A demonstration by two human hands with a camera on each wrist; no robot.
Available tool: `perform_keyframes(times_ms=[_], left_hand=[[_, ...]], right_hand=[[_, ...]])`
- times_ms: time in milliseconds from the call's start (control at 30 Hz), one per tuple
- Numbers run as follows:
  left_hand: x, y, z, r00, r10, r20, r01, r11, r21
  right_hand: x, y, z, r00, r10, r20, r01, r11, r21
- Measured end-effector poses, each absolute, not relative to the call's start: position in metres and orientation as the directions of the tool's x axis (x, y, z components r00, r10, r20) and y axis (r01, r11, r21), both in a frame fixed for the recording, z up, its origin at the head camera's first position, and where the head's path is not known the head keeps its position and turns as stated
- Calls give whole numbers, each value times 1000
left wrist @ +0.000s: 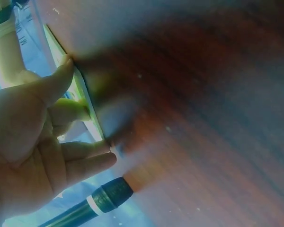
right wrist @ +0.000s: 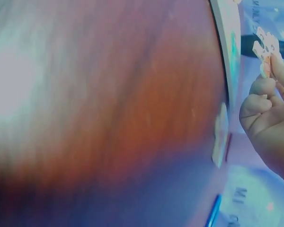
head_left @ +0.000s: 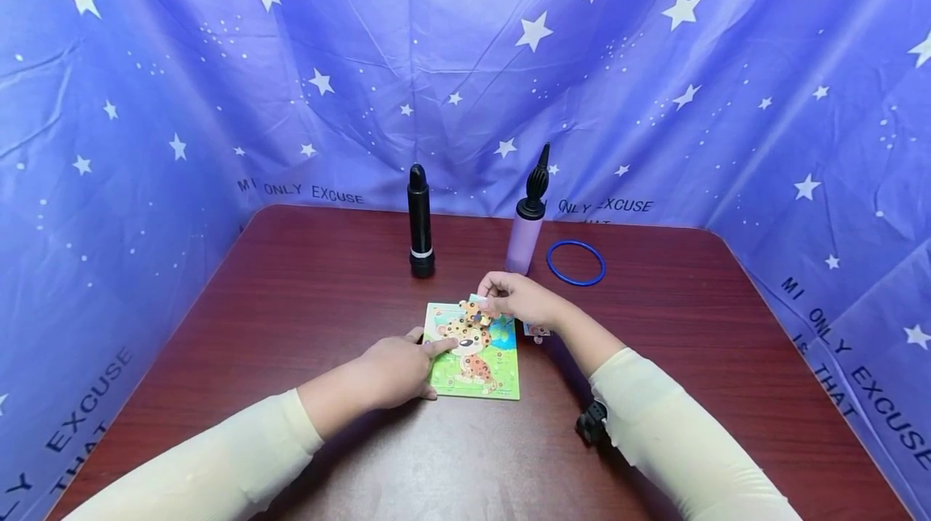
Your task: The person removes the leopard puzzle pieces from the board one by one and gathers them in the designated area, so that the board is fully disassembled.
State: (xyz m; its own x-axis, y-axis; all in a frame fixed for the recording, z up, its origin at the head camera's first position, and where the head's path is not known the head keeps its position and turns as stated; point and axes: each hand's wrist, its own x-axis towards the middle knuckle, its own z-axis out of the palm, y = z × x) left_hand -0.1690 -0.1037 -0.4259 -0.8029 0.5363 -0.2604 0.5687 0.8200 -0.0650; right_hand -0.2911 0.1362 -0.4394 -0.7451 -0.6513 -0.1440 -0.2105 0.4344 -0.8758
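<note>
Puzzle piece [head_left: 476, 313] pinched in your right hand [head_left: 520, 300] just above board [head_left: 502, 380]'s top edge; left hand [head_left: 396, 369] flat, steadying board.

From my remote seat I see a dark red-brown wooden surface [head_left: 305, 303] with rounded far corners. At about eleven o'clock from its middle a black flashlight [head_left: 419, 220] stands upright, a pale ring around its lower body. At about one o'clock stands a lilac hand pump [head_left: 528, 222] with a black ribbed nozzle on top, also upright. Just beside the pump, further toward two o'clock, a blue ring [head_left: 576, 262] lies flat on the wood, apart from the pump. Behind and around everything hangs a blue star-printed cloth [head_left: 218, 77], wrinkled, with dark lettering reading "ONLY EXCUSE" along its lower edge.
</note>
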Motion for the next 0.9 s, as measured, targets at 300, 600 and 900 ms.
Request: perform_keyframes(times_ms=[300, 600, 900], left_hand=[[-166, -107, -426, -823, 497, -274, 527, 849, -43], [-167, -107, -429, -833, 483, -271, 510, 859, -37], [-168, -107, -429, -829, 489, -271, 517, 855, -38]], right_hand=[[-293, 180, -423, -768, -626, -134, -242, 478, -844], [-295, 225, -420, -746, -639, -189, -233, 516, -824], [-292, 262, -425, -744, -597, -300, -165, 600, -783]])
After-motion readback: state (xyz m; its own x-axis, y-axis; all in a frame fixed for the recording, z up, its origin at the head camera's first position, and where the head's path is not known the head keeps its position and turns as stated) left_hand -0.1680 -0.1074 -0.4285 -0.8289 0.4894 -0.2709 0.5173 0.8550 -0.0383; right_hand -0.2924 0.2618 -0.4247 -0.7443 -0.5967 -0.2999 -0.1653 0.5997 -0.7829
